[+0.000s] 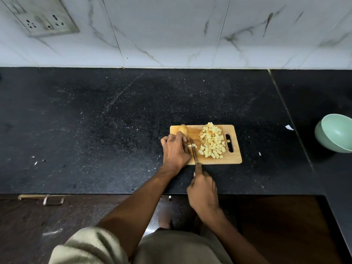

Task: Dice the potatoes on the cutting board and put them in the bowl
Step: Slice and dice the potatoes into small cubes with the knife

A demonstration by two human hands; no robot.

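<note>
A wooden cutting board [234,159] is seen near the front edge of the black counter [95,130], right of its middle. At the board's far left corner a whole, brown-skinned potato [183,129] is lying. A pale yellow strip of potato [192,146] is pinned at the board's left side under the curled fingers of the left hand [175,151]. The knife [194,152] is set just right of those fingers, blade down on the strip, its handle gripped by the right hand [203,189], forefinger laid along the spine. A heap of pale diced potato [212,143] is piled on the board's right half, beside the handle slot. The mint-green bowl [335,133] is tilted at the counter's right edge, well apart from the board.
</note>
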